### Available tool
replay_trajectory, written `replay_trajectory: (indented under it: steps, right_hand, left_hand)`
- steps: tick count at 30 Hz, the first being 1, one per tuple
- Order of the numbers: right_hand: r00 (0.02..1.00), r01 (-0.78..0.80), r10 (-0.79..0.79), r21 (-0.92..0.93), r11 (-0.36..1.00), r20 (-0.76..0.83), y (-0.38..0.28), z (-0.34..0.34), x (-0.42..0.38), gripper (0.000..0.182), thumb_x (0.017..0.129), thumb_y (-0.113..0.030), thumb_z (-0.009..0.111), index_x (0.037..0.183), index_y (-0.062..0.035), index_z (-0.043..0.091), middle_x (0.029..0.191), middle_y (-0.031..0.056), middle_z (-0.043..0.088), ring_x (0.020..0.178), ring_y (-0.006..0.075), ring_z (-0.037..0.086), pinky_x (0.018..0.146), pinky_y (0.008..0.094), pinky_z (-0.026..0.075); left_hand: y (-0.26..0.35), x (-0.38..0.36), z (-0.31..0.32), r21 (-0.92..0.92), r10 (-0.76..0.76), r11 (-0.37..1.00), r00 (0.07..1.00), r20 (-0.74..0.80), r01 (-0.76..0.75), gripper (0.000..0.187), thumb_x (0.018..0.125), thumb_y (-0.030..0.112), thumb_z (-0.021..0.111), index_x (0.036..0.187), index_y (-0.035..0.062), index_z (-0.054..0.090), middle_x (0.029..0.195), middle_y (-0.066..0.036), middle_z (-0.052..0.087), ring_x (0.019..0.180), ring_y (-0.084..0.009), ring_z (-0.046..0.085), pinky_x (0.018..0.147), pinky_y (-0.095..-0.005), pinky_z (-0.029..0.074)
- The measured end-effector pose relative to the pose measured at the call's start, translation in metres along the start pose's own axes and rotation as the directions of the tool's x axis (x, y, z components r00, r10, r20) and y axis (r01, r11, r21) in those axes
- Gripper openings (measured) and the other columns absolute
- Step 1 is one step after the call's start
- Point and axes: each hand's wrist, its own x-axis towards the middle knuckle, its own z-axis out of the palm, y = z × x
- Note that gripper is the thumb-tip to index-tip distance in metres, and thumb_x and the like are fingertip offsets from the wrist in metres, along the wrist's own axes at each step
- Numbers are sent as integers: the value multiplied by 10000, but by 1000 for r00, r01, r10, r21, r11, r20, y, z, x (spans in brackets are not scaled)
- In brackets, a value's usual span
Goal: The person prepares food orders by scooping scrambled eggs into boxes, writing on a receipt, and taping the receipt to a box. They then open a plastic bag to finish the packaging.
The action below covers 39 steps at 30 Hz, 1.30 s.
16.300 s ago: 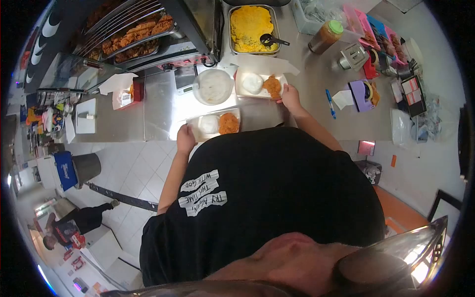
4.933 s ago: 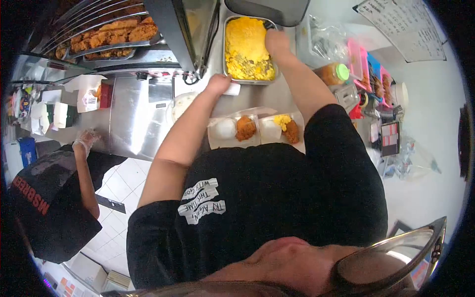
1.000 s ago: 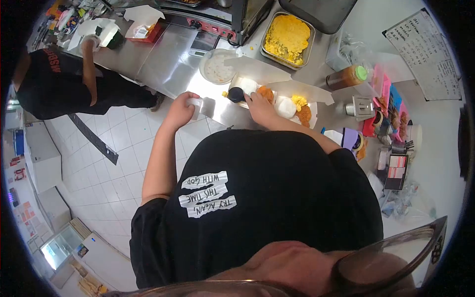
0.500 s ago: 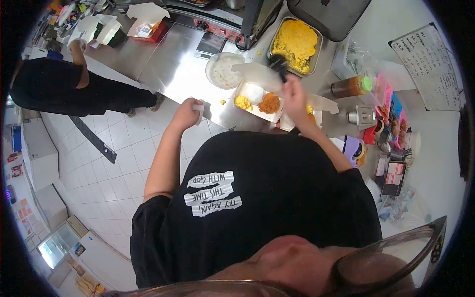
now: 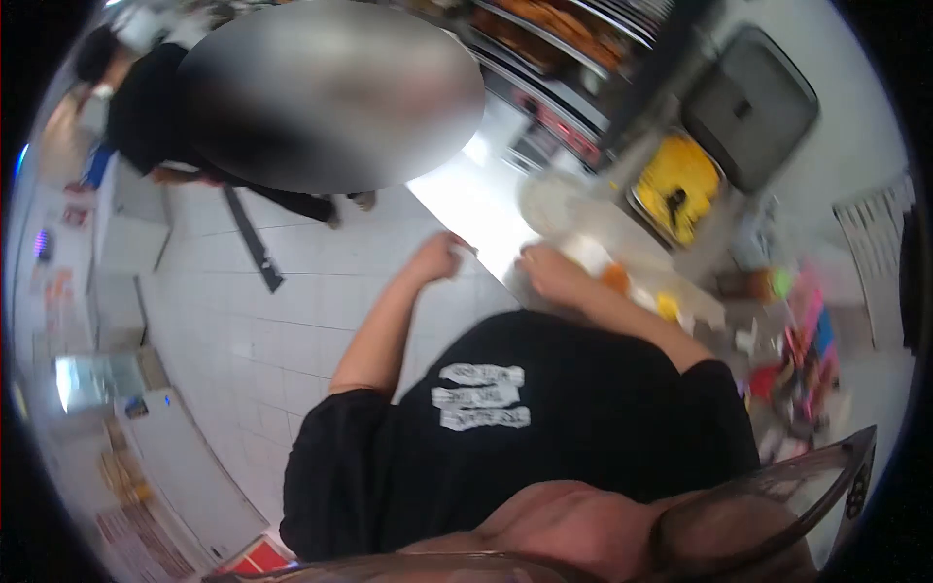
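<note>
My left hand [image 5: 437, 258] is just off the counter's front edge, fingers curled; motion blur hides whatever is in them. My right hand [image 5: 552, 276] reaches over the counter edge beside the food boxes, its fingers bent downward and smeared. Orange food [image 5: 614, 278] shows past my right wrist, and yellow food [image 5: 668, 306] lies further right beside my forearm. Beyond the right hand is a pale round bowl [image 5: 546, 202]. A black serving spoon [image 5: 677, 204] rests in the yellow food of a metal pan [image 5: 637, 206].
A grey lid [image 5: 753, 107] leans by the pan. A small scale [image 5: 534, 146] sits before the appliance with a red control panel [image 5: 559, 126]. To the right is a brown bottle [image 5: 743, 284] with a green cap. A person in black [image 5: 146, 107] stands left; a grey blur covers part of that side.
My right hand has let go of the spoon, now in the yellow food, and moved left to the counter's front edge. The view has turned, and the white item in my left hand no longer shows clearly.
</note>
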Motion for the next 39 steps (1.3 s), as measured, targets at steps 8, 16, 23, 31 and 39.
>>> replay_trajectory:
  steps: [8, 16, 23, 31, 39]
  right_hand:
    - [962, -204, 257, -393, 897, 89, 3, 58, 21, 169, 820, -87, 525, 960, -31, 603, 1039, 171, 559, 1036, 349, 546, 815, 403, 509]
    - [994, -113, 113, -123, 986, -6, 22, 56, 5, 124, 800, -81, 540, 879, -44, 628, 938, 156, 603, 913, 314, 589, 776, 385, 514]
    - [833, -433, 547, 510, 743, -89, -18, -66, -205, 172, 781, -109, 649, 942, -49, 657, 849, 73, 665, 778, 168, 628, 721, 310, 503]
    - [-396, -479, 801, 845, 236, -448, -230, -114, -620, 201, 862, -98, 589, 1046, -28, 631, 879, 49, 667, 842, 121, 632, 794, 297, 498]
    - [-556, -469, -602, 814, -342, -573, -534, -23, -775, 281, 852, -205, 663, 1021, 18, 646, 917, 112, 687, 892, 198, 643, 813, 318, 494]
  left_hand:
    - [-32, -44, -6, 69, 60, 996, 995, -85, -54, 337, 698, 39, 533, 1009, 54, 662, 1008, -202, 641, 1025, -355, 588, 900, -403, 466]
    - [-25, -87, 11, 56, 29, 998, 997, -78, -25, 365, 685, 21, 533, 1026, 60, 660, 1003, -194, 642, 965, -324, 611, 854, -389, 486]
    - [65, -71, 34, -9, 298, 954, 949, 98, -299, 412, 692, -57, 491, 1085, 28, 578, 920, -122, 616, 747, -195, 596, 669, -334, 504]
    - [247, -34, 147, -193, 360, 927, 615, 702, -322, 410, 809, -108, 400, 1171, 60, 494, 1098, -57, 534, 943, -111, 519, 793, -221, 416]
    - [416, -143, 265, -99, 337, 831, 354, 872, -548, 381, 816, -101, 372, 1157, 24, 489, 1084, -36, 504, 935, -106, 470, 831, -212, 371]
